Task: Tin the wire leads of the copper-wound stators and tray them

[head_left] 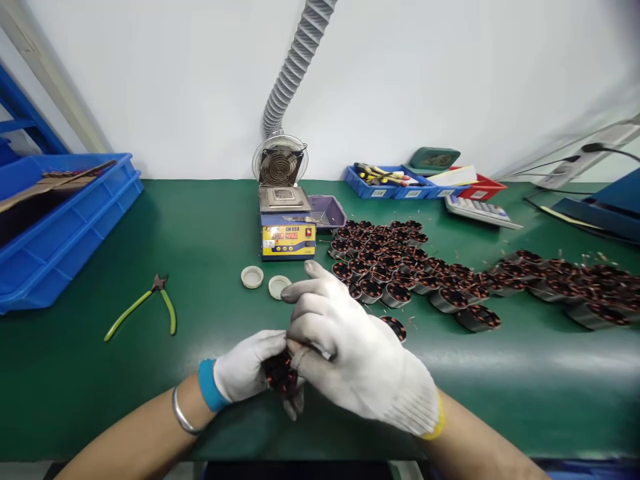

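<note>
Both my hands wear white knit gloves and meet over the near middle of the green bench (100,373). My left hand (247,372) is closed around a dark motor stator with copper windings (279,375). My right hand (345,353) lies over it from the right, thumb and forefinger pinched at the stator's top, the other fingers stretched out. What the pinch holds is too small to make out. One more stator (395,327) lies just right of my right hand.
Several wound stators (395,257) spread in a long pile to the right (565,283). A solder pot (287,223) with a fan and a grey hose stands behind. Green-handled cutters (145,305), two white caps (265,281), blue bins (65,220) and a calculator (480,210) lie around.
</note>
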{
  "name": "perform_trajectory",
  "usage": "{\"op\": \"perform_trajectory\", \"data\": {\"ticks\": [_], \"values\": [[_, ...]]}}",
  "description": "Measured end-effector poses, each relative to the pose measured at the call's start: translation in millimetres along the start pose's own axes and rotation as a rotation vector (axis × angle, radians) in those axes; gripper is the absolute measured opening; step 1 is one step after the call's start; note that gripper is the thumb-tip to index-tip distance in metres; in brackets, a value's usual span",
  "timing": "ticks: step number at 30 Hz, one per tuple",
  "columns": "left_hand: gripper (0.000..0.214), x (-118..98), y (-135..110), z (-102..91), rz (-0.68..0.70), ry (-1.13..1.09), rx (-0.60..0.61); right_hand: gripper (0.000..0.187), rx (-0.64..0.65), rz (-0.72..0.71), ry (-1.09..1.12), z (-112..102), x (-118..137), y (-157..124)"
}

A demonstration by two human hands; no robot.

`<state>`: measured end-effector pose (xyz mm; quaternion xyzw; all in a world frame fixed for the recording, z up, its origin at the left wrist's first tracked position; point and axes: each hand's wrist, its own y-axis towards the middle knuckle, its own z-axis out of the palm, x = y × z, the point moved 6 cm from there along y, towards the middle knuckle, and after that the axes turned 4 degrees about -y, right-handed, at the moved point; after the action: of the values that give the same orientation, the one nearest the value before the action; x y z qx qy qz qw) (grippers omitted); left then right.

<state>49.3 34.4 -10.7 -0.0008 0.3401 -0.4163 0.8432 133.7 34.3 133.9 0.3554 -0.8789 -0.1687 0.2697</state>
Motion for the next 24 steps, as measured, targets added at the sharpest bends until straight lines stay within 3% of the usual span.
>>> {"op": "perform_trajectory", "data": {"ticks": [3, 5, 6, 8, 10, 12, 14, 16, 20, 22, 24], "values": [[0.048, -2.6, -3.7, 2.6, -0.003, -0.04, 0.03, 0.015, -0.286, 0.21, 0.158, -9.3, -24.8, -31.0], [0.05, -7.4, -2.7, -1.5, 0.01, -0.13, -0.059, 0.017, -0.469, 0.358, 0.149, -7.8, -34.9, -57.6], [0.048, -9.0, -1.8, -3.8, 0.016, -0.184, -0.114, 0.015, -0.491, 0.38, 0.094, -1.6, -34.0, -67.4], [0.043, -9.1, 0.2, -5.3, 0.025, -0.27, -0.189, 0.015, -0.387, 0.319, -0.065, 21.7, -23.5, -75.4], [0.041, -5.9, 2.3, -4.2, 0.052, -0.315, -0.219, 0.039, -0.252, 0.231, -0.211, 48.0, -11.5, -74.8], [0.043, 0.5, 3.8, -2.1, 0.075, -0.316, -0.202, 0.05, -0.22, 0.22, -0.28, 62.6, -6.9, -71.9], [0.046, 7.9, 3.5, -1.9, 0.089, -0.271, -0.165, 0.047, -0.234, 0.285, -0.225, 64.8, -11.0, -70.0], [0.048, 10.3, 0.6, -6.2, 0.146, -0.145, -0.155, 0.045, -0.189, 0.437, -0.03, 63.9, -23.2, -72.0], [0.053, -5.0, -8.7, -7.5, 0.37, 0.351, -0.129, 0.046, 0.003, 0.854, 0.587, 74.4, -42.8, -89.3], [0.046, -15.8, -10.8, -6.5, 0.437, 0.495, -0.172, 0.047, 0.055, 0.938, 0.834, 79.0, -41.7, -94.0], [0.038, -26.7, -10.7, -11.1, 0.468, 0.518, -0.294, 0.047, 0.089, 0.955, 0.961, 78.6, -41.4, -93.9]]}}
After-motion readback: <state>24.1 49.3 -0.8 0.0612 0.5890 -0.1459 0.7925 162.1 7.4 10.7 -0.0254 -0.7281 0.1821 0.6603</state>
